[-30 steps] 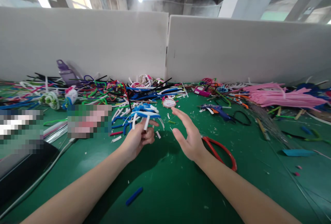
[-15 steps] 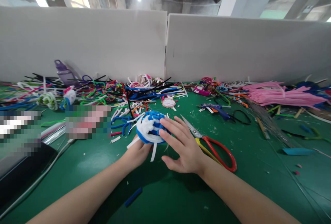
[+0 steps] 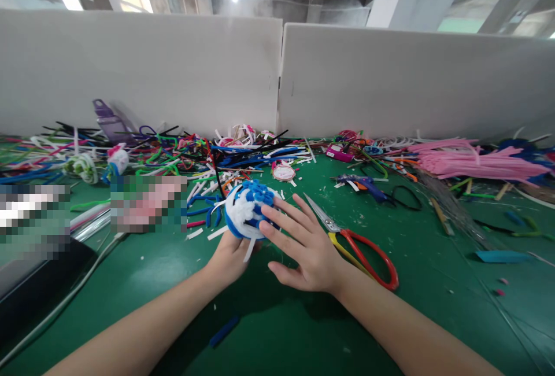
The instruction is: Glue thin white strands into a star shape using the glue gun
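Note:
A round blue-and-white fuzzy ornament (image 3: 245, 214), apparently made of pipe cleaners, is held above the green table. My left hand (image 3: 232, 254) grips it from below, its fingers mostly hidden behind the piece. White strips stick out from the ornament's lower edge. My right hand (image 3: 301, 243) is open, fingers spread, with the fingertips against the ornament's right side. Just right of that hand lie scissors (image 3: 347, 237) with red and yellow handles, blades pointing away. A short blue pipe-cleaner piece (image 3: 224, 331) rests on the table nearer to me.
Loose coloured pipe cleaners (image 3: 255, 153) heap along the white partition (image 3: 173, 75). A pink bundle (image 3: 481, 162) lies at right, a blue glue gun (image 3: 366, 186) nearer the middle. A purple bottle (image 3: 111, 121) leans at back left; a white cable (image 3: 82, 289) crosses the left side.
The ornament has tilted, turning more of its white face toward me, and its hanging strip has swung left. My right fingers have shifted slightly left along it.

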Tool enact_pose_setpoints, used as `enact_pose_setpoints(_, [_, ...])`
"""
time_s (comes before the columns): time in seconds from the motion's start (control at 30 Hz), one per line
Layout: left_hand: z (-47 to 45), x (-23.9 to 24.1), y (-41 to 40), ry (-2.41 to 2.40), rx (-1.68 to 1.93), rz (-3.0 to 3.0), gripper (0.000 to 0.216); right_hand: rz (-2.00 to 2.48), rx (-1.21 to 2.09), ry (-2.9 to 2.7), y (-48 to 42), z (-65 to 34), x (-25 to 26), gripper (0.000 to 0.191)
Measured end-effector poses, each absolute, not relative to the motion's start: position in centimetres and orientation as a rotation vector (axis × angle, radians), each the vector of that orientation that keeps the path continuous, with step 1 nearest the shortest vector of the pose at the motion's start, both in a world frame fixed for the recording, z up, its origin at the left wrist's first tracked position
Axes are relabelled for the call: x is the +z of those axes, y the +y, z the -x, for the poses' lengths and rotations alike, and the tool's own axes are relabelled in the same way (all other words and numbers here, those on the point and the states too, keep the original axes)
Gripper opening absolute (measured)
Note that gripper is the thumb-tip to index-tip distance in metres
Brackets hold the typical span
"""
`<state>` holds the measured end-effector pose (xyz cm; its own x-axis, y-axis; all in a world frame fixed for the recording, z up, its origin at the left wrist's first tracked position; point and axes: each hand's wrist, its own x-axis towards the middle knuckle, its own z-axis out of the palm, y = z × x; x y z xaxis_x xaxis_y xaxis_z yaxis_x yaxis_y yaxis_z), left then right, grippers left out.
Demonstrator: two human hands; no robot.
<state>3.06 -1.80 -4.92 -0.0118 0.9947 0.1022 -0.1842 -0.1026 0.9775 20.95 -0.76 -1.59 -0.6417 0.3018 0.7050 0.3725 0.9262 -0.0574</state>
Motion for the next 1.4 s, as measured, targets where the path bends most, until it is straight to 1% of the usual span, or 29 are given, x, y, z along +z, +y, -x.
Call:
enact_pose_setpoints(0.13, [-3.1,-4.8,-1.7,0.995,1.383,-1.092,0.009,0.482,-0.078,-2.307,-0.7,-20.9,-1.5,0.064])
enact_pose_setpoints(0.23, [-3.0,-4.8,-1.5,0.998,1.330,-1.197,0.008,0.486,-0.052,-2.290,-0.7,-20.8,-1.7,0.067])
enact_pose_setpoints(0.37, [-3.0,-4.3,-1.0,1.089,1.380,-1.364,0.009,0.519,0.028,-2.211,-0.7,-21.0,-1.7,0.068])
enact_pose_setpoints(0.5, [-2.9,-4.2,-0.3,1.162,1.381,-1.368,0.008,0.678,0.284,-1.949,-0.4,-21.3,-1.6,0.055])
enact_pose_setpoints(0.67, [-2.8,-3.9,0.1,1.158,1.482,-1.337,0.017,0.848,0.617,-1.567,1.2,-21.6,-2.2,0.042])
enact_pose_setpoints(0.87, [-3.0,-3.3,0.1,1.216,1.418,-1.474,0.009,0.933,0.815,-1.341,2.8,-22.1,-3.5,0.034])
enact_pose_setpoints(1.0, [-3.2,-3.1,-0.1,1.202,1.387,-1.578,0.008,0.950,0.868,-1.346,2.6,-21.9,-3.3,0.031])
enact_pose_setpoints(1.2, [-3.0,-3.0,-0.6,1.225,1.311,-1.764,0.019,0.909,0.942,-1.558,1.8,-21.3,-2.7,0.026])
enact_pose_setpoints(1.3, [-2.9,-3.5,-0.7,1.160,1.297,-1.789,0.016,0.874,0.908,-1.673,1.5,-21.3,-2.6,0.027])
enact_pose_setpoints(1.4, [-3.1,-3.8,-0.8,1.095,1.276,-1.678,0.011,0.839,0.811,-1.747,1.4,-21.4,-2.6,0.023])
